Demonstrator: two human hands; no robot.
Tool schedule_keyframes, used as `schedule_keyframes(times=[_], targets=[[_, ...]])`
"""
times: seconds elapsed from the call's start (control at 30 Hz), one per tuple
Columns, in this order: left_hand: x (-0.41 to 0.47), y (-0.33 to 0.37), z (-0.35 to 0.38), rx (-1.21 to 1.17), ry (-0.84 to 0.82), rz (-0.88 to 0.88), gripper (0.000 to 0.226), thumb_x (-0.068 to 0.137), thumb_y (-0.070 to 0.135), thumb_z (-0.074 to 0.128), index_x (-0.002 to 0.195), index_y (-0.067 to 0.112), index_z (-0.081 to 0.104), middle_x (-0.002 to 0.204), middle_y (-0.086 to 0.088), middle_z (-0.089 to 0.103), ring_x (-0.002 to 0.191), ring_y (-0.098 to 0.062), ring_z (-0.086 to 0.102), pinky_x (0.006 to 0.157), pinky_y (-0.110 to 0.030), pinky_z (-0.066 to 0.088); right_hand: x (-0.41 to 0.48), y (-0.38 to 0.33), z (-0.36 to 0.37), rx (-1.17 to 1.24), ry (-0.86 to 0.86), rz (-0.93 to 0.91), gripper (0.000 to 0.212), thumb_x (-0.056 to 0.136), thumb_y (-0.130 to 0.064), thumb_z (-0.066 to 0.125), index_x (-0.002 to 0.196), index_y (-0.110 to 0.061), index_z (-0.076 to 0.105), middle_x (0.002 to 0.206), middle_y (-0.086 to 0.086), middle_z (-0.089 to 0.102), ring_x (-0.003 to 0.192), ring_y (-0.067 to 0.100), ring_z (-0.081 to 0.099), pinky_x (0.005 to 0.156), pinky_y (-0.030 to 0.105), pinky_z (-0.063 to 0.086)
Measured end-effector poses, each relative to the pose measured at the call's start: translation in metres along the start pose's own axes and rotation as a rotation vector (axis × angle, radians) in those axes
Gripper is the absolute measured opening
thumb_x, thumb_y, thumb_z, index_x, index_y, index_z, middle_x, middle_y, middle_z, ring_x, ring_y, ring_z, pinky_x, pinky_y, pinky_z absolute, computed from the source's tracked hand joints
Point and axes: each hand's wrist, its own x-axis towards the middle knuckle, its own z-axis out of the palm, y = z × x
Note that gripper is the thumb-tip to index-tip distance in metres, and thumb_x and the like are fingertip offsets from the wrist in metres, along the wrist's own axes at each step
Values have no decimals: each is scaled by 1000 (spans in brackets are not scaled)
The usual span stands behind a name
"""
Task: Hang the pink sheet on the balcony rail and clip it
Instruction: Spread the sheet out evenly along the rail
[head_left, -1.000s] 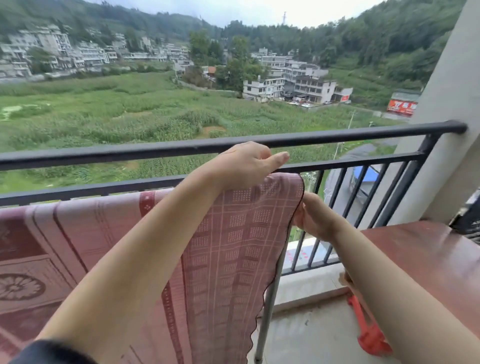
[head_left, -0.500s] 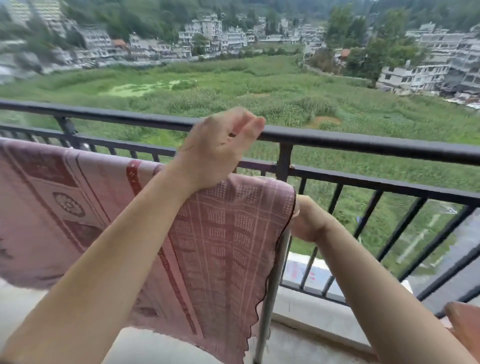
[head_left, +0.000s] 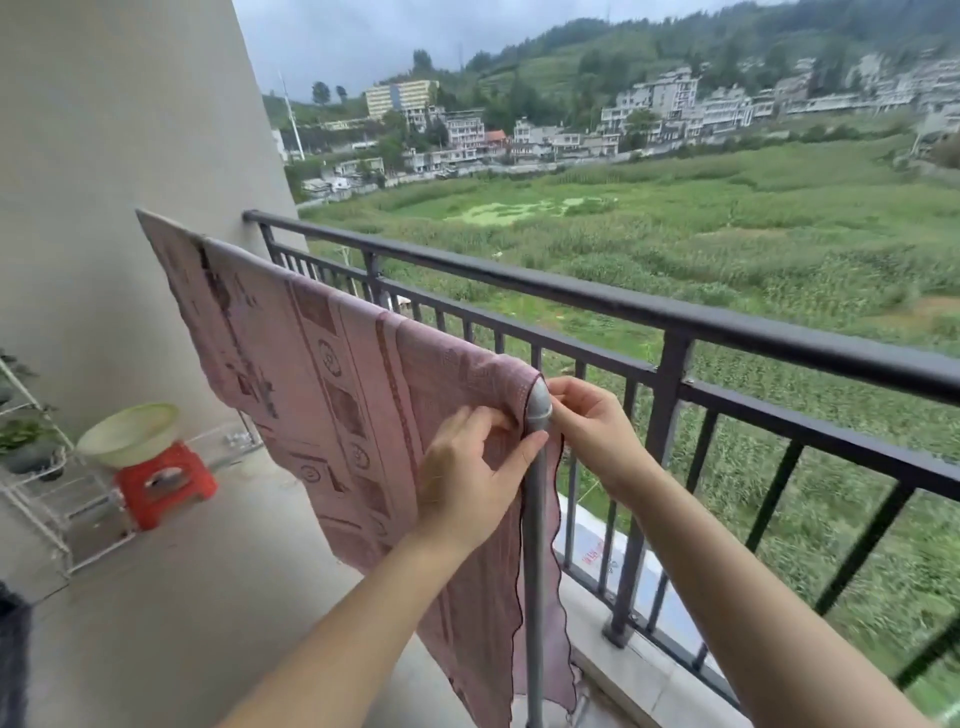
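Observation:
The pink patterned sheet (head_left: 332, 364) hangs draped over a grey metal drying-rack bar that runs from the wall to a bare corner elbow (head_left: 539, 408) on a grey upright pole (head_left: 535, 545). My left hand (head_left: 470, 478) pinches the sheet's near edge just left of the elbow. On the far side of the elbow my right hand (head_left: 592, 428) grips the sheet's edge. The dark balcony rail (head_left: 649, 312) runs behind the rack, bare. No clip is visible.
A beige wall stands at left. On the concrete floor sit a red plastic stool (head_left: 165, 483) with a pale green basin (head_left: 129, 434) on it and a white wire plant shelf (head_left: 31, 467). Beyond the rail lie green fields and buildings.
The view has swung left and the wall, stool and shelf came into sight. My left hand dropped from the top of the sheet to its edge by the elbow, which is now uncovered.

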Motion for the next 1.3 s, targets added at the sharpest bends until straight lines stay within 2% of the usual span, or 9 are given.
schedule_keyframes(times=[0.1, 0.2, 0.37, 0.53, 0.7, 0.83, 1.0, 1.13, 1.3], targets=[[-5, 4, -1, -34, -5, 18, 23, 90, 40, 62, 86, 18, 65, 82, 8, 64, 78, -12, 61, 69, -34, 51, -1, 0, 1, -61, 96, -28, 22, 89, -24, 72, 92, -2, 71, 82, 8, 70, 74, 16, 59, 69, 36, 47], [-9, 5, -12, -20, 41, -40, 15, 94, 27, 59, 85, 16, 63, 77, 6, 63, 69, -12, 57, 62, -30, 46, -5, -1, 1, -196, 191, -56, 17, 89, -29, 72, 86, -13, 73, 73, 0, 69, 65, 9, 55, 59, 26, 44], [-16, 10, -34, 86, 49, -60, 16, 95, 26, 54, 83, 15, 53, 65, 5, 55, 60, -16, 52, 54, -29, 37, -22, -17, 4, -510, 313, -104, 12, 85, -33, 75, 90, -23, 76, 74, -9, 72, 64, 3, 63, 61, 25, 53], [-6, 19, -61, 81, 130, -35, 10, 96, 14, 50, 90, 8, 46, 74, 1, 49, 64, -20, 49, 49, -25, 25, -30, -52, 0, -820, 237, -101, 11, 86, -25, 74, 96, -25, 76, 84, -6, 74, 76, 9, 69, 75, 36, 60], [-15, 23, -66, 135, 75, 28, 14, 95, 15, 54, 103, 5, 49, 83, 0, 50, 73, -19, 48, 61, -28, 32, -33, -62, -2, -979, 217, -157, 15, 89, -30, 69, 103, -26, 74, 96, -1, 75, 84, 17, 69, 74, 39, 59], [-34, 15, -47, 215, -121, -31, 21, 83, 5, 63, 99, 14, 53, 79, 4, 48, 73, -23, 56, 63, -32, 43, -34, -43, -1, -1025, 176, -180, 20, 91, -33, 61, 103, -23, 74, 94, 4, 76, 83, 27, 69, 70, 42, 57], [-40, 34, -10, 94, -59, -113, 16, 82, 1, 60, 92, 12, 53, 71, 14, 40, 68, -15, 46, 60, -28, 39, -35, -23, -18, -1064, 172, -414, 21, 96, -28, 55, 97, -15, 72, 88, 8, 69, 79, 31, 64, 67, 38, 52], [-36, 45, 16, 37, -35, -118, 14, 85, 6, 58, 96, 13, 54, 71, 15, 42, 66, -7, 43, 57, -16, 32, -36, 5, -44, -975, 109, -353, 22, 98, -30, 56, 106, -17, 71, 92, 3, 69, 76, 22, 65, 72, 39, 54], [-33, 34, 27, -66, -23, -198, 16, 85, 18, 47, 92, 13, 60, 74, 4, 58, 68, -12, 53, 63, -27, 41, -15, -6, -40, -760, -98, -245, 34, 89, -23, 47, 113, -20, 71, 105, -4, 66, 97, 10, 57, 84, 23, 40]])
